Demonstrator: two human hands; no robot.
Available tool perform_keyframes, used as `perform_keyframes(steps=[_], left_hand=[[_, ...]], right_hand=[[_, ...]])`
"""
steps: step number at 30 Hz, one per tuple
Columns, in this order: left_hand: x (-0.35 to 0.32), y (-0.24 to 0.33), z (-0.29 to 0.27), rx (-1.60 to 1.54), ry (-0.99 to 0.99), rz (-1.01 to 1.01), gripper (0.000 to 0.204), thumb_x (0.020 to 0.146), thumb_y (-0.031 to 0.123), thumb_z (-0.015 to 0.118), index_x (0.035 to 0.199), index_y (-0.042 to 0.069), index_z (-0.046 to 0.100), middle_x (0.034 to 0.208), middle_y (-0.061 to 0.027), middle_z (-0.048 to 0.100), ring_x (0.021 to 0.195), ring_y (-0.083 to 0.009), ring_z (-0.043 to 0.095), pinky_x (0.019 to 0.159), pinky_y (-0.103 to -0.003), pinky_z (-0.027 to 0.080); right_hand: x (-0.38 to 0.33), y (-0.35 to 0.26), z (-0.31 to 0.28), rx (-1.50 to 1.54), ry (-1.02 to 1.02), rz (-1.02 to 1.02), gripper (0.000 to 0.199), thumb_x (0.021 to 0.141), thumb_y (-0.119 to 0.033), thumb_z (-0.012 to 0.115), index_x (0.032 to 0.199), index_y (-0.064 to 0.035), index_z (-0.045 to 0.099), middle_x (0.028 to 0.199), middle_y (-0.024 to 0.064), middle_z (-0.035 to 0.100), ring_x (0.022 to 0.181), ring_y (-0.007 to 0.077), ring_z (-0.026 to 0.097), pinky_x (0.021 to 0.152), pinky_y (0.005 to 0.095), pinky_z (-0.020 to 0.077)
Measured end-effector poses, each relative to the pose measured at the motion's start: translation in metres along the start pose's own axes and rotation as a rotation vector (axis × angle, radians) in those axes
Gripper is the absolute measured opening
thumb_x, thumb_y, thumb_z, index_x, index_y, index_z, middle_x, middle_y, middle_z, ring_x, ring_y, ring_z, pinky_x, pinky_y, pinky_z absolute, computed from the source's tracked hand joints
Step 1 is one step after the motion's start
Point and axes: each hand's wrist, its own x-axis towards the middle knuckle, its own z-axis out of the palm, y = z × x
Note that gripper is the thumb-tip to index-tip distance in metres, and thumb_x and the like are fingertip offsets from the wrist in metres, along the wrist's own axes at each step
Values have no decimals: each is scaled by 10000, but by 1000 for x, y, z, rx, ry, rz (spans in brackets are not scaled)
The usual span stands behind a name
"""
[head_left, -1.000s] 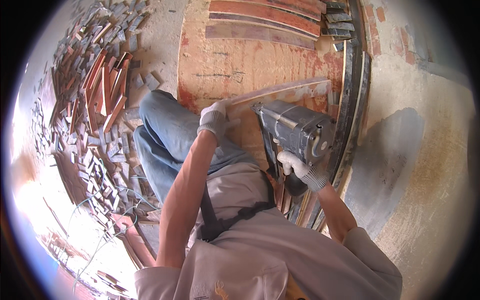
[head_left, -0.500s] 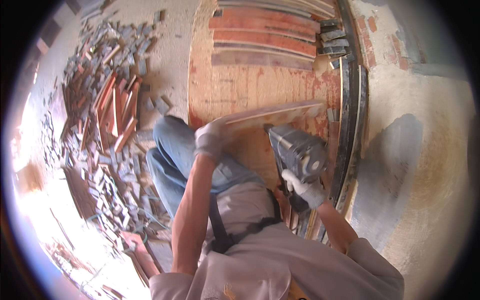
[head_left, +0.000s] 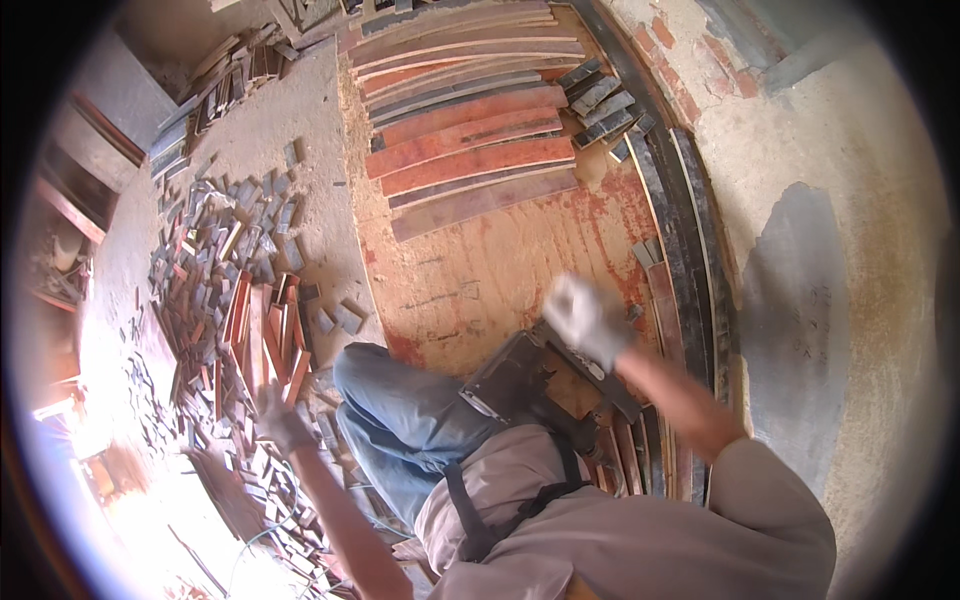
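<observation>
My left hand (head_left: pixel 283 425), in a greyish glove and blurred, reaches down at the near end of a heap of reddish wooden strips (head_left: pixel 298 340). A pale strip (head_left: pixel 259 335) on that heap ends at its fingers; whether I grip it cannot be made out. My right hand (head_left: pixel 583 312), in a white glove smeared by motion, hangs over the board with its fingers curled in. Whatever may be inside them is hidden. Below it a dark nail gun (head_left: pixel 510 378) lies on its side by my knee, apart from both hands.
Curved reddish and dark strips (head_left: pixel 480 155) lie in rows across the stained wooden board (head_left: pixel 450 290). Short dark blocks (head_left: pixel 600 100) sit at their right end. Long dark battens (head_left: pixel 690 260) run beside the wall (head_left: pixel 800 130). Scattered offcuts (head_left: pixel 225 235) cover the floor at left.
My right hand has let go of the nail gun, which now lies on the board. My left hand has moved left, away from the board, to the heap. The view has shifted.
</observation>
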Motion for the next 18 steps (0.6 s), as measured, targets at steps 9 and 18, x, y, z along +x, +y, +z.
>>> perform_keyframes(steps=[9,18], left_hand=[[-108,6,125,48,-295,-5,420,914,238,788,1245,-4,692,1090,-112,731,974,-195,666,916,-352,529],[-118,33,144,370,-422,28,563,868,306,797,1309,-17,664,1156,-168,735,1038,-260,693,932,-371,536]], right_hand=[[255,131,-4,-339,230,392,854,830,-561,776,1384,50,553,1257,295,686,1155,423,676,954,476,551],[140,145,1,-61,22,299,676,836,-305,831,1373,17,576,1206,229,708,1123,298,686,965,433,558]])
